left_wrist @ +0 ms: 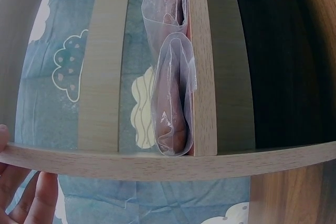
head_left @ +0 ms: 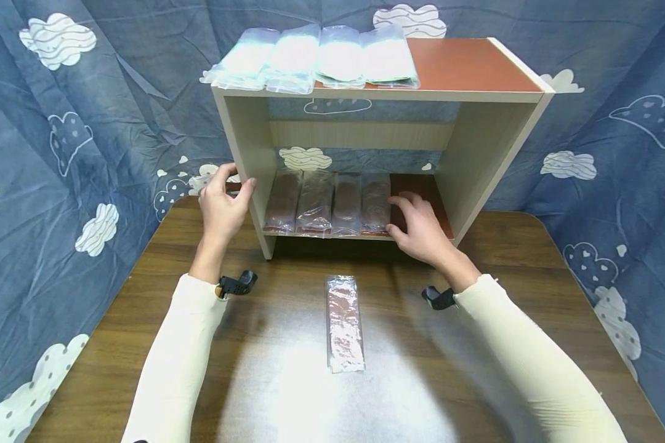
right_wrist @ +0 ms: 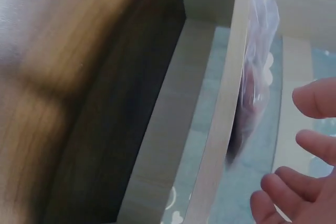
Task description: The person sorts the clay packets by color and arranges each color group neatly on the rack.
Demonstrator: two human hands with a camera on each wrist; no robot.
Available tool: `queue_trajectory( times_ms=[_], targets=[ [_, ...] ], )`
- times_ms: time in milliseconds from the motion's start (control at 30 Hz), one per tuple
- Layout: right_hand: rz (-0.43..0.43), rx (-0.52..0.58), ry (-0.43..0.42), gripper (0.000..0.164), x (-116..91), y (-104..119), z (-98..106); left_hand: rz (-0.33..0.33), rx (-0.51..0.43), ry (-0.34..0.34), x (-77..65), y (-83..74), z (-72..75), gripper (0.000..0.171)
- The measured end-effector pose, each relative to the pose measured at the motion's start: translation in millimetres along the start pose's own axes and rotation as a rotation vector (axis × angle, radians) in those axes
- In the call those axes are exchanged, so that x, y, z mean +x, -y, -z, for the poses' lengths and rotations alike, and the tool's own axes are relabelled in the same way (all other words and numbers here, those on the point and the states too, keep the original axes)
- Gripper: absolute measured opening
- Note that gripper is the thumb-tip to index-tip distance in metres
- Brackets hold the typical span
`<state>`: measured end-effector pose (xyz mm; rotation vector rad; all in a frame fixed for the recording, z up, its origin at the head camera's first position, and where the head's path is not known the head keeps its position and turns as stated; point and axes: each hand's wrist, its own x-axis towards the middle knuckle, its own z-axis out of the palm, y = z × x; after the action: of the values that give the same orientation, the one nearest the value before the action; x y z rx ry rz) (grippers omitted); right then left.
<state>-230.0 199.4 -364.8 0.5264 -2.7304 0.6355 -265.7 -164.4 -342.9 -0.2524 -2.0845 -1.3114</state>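
Observation:
A small wooden shelf unit (head_left: 340, 95) stands on the table. My left hand (head_left: 223, 209) holds the front edge of its left side panel (left_wrist: 131, 165), with the thumb on one face and fingers on the other. Several clear plastic bags with brownish contents lie side by side on the lower board. My right hand (head_left: 421, 227) reaches in over that board, beside the rightmost bag (head_left: 375, 206). Its fingers are spread and loosely bent, and the right wrist view shows a gap between them and the bag (right_wrist: 254, 77).
Another flat clear bag (head_left: 345, 326) with brownish contents lies on the wooden table (head_left: 161, 295) in front of the unit. Several clear bags (head_left: 340, 55) with pale contents rest on the red-brown top board (head_left: 460, 61). A blue cloud-patterned cloth (head_left: 122, 117) hangs behind.

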Motion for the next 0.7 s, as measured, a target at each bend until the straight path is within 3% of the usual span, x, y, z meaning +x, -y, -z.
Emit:
queue_trajectory(
  times_ms=[200,333,533,700],
  targets=[
    [0.156,-0.071,-0.115,0.043,-16,14,-2,0.002,-0.011,-0.002,0.1,0.6,-1.0,0.029],
    [0.313,-0.116,-0.105,0.037,-26,27,-7,0.005,-0.010,-0.002,-0.1,-0.3,-0.5,0.029],
    [0.577,-0.140,0.035,0.036,-41,45,-26,0.011,-0.008,-0.001,-0.1,-1.7,-0.1,0.029],
    [0.666,-0.196,0.258,0.042,-54,58,-50,-0.003,-0.006,-0.001,-0.4,-1.6,-0.5,0.028]
  ],
)
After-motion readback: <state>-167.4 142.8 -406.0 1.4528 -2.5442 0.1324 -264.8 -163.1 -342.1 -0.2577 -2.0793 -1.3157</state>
